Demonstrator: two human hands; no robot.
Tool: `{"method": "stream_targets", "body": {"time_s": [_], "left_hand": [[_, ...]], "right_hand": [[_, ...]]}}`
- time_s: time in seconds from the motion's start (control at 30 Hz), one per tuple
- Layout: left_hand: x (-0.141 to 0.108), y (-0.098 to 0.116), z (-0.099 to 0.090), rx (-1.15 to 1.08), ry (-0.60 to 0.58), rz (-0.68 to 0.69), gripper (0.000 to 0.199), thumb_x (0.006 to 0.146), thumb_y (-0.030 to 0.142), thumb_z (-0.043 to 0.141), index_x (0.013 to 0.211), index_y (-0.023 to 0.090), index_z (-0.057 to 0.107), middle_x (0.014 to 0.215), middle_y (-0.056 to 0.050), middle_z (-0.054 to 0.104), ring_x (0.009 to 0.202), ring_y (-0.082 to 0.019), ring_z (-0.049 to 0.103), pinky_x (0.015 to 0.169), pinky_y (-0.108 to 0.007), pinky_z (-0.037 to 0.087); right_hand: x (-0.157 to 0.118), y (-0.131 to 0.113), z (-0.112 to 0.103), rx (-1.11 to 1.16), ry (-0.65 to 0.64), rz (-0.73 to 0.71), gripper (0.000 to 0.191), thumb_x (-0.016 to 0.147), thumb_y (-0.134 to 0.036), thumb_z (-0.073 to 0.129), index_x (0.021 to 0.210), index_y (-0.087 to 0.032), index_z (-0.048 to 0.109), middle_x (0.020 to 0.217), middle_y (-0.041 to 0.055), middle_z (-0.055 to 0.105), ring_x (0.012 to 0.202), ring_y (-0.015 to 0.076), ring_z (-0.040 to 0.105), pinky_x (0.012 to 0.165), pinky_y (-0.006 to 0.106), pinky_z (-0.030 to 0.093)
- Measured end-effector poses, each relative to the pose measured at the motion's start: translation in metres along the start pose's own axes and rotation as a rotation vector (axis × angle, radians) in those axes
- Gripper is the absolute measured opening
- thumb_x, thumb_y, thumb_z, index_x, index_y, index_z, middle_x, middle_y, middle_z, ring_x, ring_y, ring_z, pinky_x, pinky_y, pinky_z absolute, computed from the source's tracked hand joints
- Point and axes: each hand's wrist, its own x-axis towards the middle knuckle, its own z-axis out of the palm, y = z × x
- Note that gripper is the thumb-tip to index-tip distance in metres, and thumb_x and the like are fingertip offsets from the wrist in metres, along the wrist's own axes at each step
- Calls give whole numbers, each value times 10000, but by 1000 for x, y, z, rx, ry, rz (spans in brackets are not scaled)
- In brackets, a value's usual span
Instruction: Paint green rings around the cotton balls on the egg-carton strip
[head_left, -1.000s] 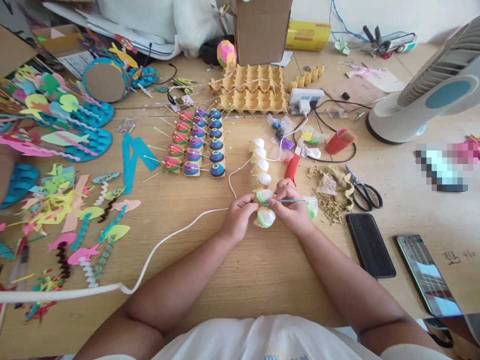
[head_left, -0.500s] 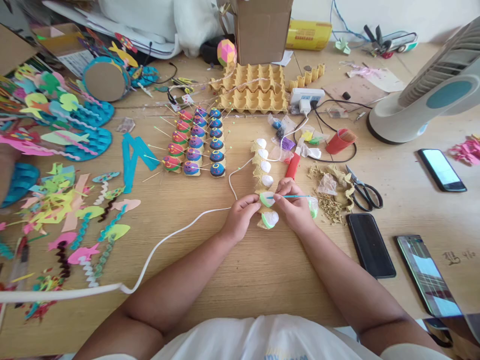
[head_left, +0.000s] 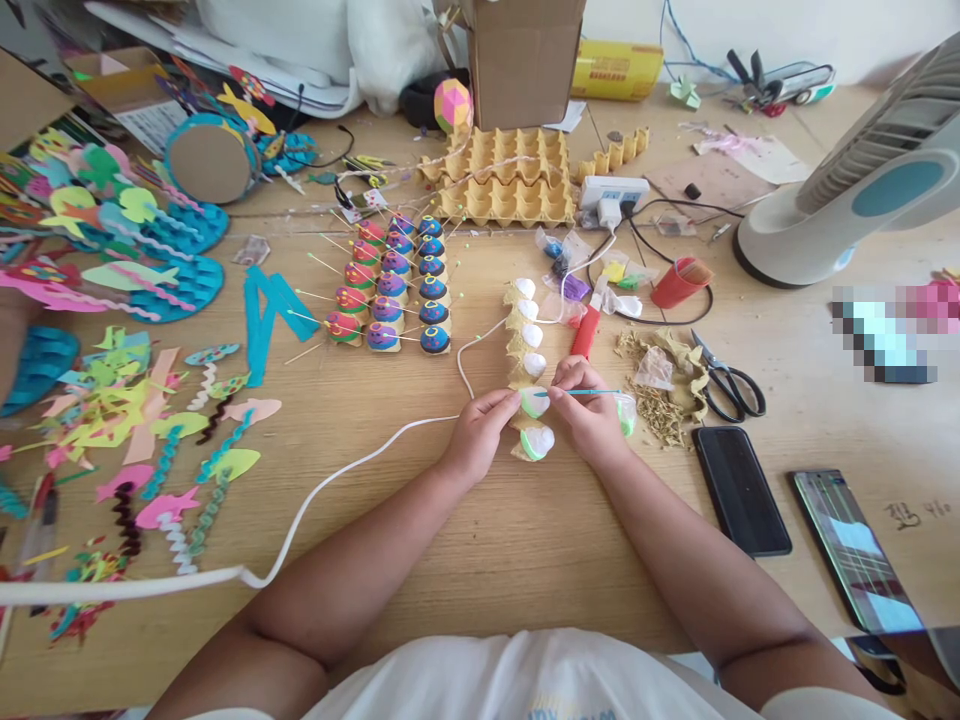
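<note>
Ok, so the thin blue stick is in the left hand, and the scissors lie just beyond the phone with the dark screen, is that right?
Not quite: the head view shows the thin blue stick in the right hand; the left hand holds the egg-carton strip. The scissors do lie just beyond the phone with the dark screen.

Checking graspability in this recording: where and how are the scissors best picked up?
I'd grip the scissors by the black handle loops, the right hand coming from above and the right once free of the thin blue stick. They lie flat, loops toward the person, blades pointing away beside the torn carton pieces.
</note>
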Motion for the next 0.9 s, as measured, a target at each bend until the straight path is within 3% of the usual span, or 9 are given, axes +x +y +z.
{"method": "stream_targets", "body": {"time_s": [0.3,0.53,0.7,0.9], "left_hand": [[0,-3,0,-8,-34,1,460,858,643,840,930,189,848,854,-44,788,872,-201,688,802,-301,535],[-5,3,3,139,-37,15,518,891,680,774,987,178,862,940,-62,807,887,-208,685,736,-284,535],[-6,6,4,197,-33,65,450,936,611,744,967,179,863,929,-58,806,927,-201,690,826,-281,539],[-5,8,5,206,-31,51,465,922,625,743,956,176,860,927,-60,796,913,-208,678,790,-284,538]], "right_hand": [[1,-5,2,-95,24,-18,423,866,-577,853,769,-246,609,931,14,507,936,210,533,894,401,422],[1,-4,2,-122,24,-31,400,876,-522,846,747,-242,591,914,11,499,932,211,530,907,408,418],[0,-6,1,-184,25,-53,372,880,-456,835,725,-237,576,927,15,508,932,213,535,927,421,425],[0,-10,1,-196,24,-40,337,877,-382,820,717,-236,561,924,13,505,937,214,524,934,417,420]]}}
